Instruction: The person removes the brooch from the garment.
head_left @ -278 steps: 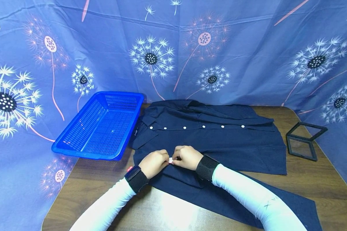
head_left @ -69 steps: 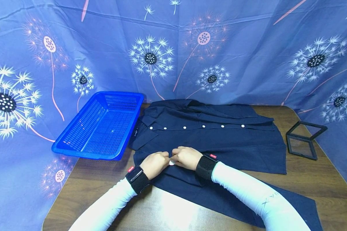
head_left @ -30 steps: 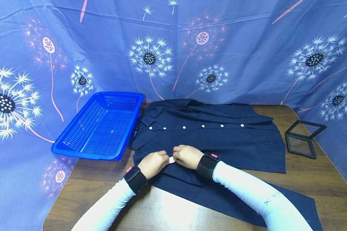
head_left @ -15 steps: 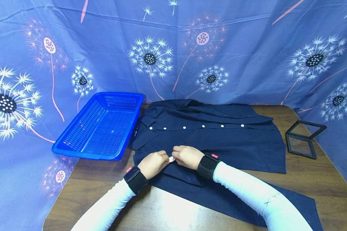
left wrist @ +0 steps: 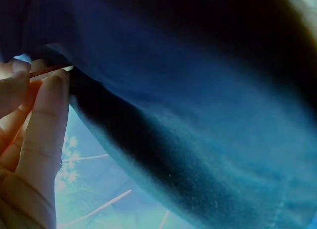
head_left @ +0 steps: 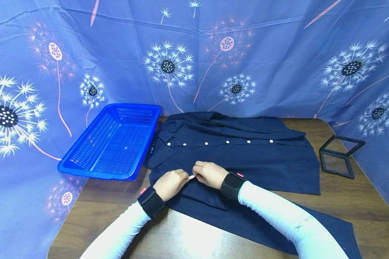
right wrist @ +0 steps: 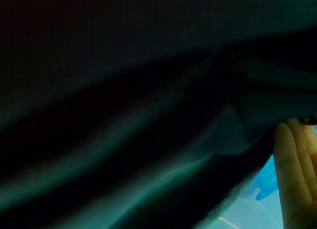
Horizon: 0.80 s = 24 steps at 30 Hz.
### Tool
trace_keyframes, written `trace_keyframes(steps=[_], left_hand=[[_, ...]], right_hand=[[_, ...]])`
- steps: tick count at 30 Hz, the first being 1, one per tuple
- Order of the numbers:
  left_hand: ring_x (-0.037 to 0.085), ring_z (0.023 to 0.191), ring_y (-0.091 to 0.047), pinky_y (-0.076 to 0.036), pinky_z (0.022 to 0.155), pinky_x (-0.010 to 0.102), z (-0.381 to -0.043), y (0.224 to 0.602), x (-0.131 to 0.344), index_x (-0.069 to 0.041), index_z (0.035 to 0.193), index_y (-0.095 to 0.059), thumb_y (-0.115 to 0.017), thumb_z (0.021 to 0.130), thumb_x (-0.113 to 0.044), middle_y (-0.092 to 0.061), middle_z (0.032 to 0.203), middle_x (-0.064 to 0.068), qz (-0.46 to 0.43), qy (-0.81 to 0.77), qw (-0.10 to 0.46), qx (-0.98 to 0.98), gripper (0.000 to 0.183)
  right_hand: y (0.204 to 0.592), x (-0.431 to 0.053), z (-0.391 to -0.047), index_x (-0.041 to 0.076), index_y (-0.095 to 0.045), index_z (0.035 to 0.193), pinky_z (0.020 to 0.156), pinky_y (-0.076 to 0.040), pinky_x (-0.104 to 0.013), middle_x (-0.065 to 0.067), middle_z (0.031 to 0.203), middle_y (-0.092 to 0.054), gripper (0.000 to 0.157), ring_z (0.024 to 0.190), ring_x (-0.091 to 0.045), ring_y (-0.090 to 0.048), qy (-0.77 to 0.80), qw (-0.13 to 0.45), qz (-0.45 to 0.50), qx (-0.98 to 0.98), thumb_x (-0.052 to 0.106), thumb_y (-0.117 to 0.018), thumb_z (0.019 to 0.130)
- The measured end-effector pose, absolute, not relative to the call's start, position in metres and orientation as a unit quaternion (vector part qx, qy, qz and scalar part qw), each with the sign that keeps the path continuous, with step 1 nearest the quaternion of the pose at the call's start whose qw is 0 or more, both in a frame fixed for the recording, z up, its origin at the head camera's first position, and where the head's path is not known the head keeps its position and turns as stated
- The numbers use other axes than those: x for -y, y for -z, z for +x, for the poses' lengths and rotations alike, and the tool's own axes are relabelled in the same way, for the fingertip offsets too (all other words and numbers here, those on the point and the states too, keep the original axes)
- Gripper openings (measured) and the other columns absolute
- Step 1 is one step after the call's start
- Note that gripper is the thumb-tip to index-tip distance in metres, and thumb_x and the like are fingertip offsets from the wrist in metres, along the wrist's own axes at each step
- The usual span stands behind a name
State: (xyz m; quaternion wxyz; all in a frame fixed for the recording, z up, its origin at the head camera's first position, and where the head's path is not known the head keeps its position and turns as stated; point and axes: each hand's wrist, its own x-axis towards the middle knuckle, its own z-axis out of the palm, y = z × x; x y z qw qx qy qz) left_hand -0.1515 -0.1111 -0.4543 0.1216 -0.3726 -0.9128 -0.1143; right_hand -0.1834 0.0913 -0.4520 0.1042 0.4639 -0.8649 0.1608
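Blue basket [head_left: 111,145] beside navy shirt [head_left: 246,160]

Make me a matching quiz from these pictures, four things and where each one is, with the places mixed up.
1. Blue basket
2. Navy shirt
3. Black frame
4. Small white piece

A. Between the fingertips of the left hand and right hand
B. At the right end of the table
C. At the left end of the table
D. Spread across the middle of the table

Pairs: 1-C, 2-D, 3-B, 4-A
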Motion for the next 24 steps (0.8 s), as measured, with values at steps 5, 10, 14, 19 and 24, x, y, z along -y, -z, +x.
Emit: trace_keyframes(steps=[5,10,14,19,24], left_hand=[[0.008,0.069,-0.058,-0.047,0.061,0.027,-0.1517,0.455,0.1118,-0.013,0.085,-0.064,-0.061,0.087,-0.015,-0.06,0.078,-0.004,-0.369,0.118,0.123,0.914,0.005],[0.008,0.07,-0.059,-0.048,0.063,0.027,-0.1521,0.456,0.1127,-0.013,0.086,-0.065,-0.062,0.086,-0.015,-0.06,0.079,-0.003,-0.376,0.127,0.129,0.909,0.004],[0.008,0.074,-0.059,-0.048,0.067,0.027,-0.1525,0.4564,0.1136,-0.013,0.087,-0.065,-0.063,0.086,-0.014,-0.06,0.081,-0.004,-0.378,0.136,0.139,0.905,0.003],[0.009,0.076,-0.058,-0.048,0.071,0.027,-0.1539,0.457,0.1149,-0.012,0.088,-0.065,-0.063,0.085,-0.014,-0.06,0.081,-0.004,-0.377,0.141,0.158,0.902,0.004],[0.01,0.078,-0.057,-0.048,0.073,0.028,-0.1553,0.4575,0.1156,-0.011,0.088,-0.064,-0.062,0.086,-0.015,-0.06,0.083,-0.004,-0.378,0.146,0.165,0.899,0.005]], right_hand=[[0.4539,-0.0917,-0.1851,0.015,-0.06,0.082,0.065,-0.046,-0.023,0.007,0.081,-0.056,0.012,0.071,-0.005,-0.053,-0.175,0.109,0.463,0.862,0.006,-0.066,0.077],[0.4546,-0.0919,-0.1857,0.016,-0.06,0.08,0.064,-0.046,-0.023,0.008,0.079,-0.055,0.012,0.07,-0.005,-0.052,-0.18,0.114,0.473,0.855,0.006,-0.066,0.077],[0.4534,-0.0924,-0.1856,0.016,-0.06,0.078,0.063,-0.045,-0.022,0.008,0.077,-0.055,0.011,0.068,-0.004,-0.052,-0.187,0.118,0.475,0.852,0.007,-0.066,0.079],[0.4507,-0.0927,-0.1849,0.015,-0.062,0.082,0.063,-0.047,-0.022,0.007,0.079,-0.058,0.007,0.07,-0.004,-0.055,-0.195,0.111,0.469,0.854,0.009,-0.065,0.081],[0.4495,-0.092,-0.1848,0.015,-0.063,0.083,0.065,-0.048,-0.024,0.006,0.08,-0.059,0.005,0.071,-0.005,-0.057,-0.193,0.101,0.457,0.862,0.01,-0.064,0.083]])
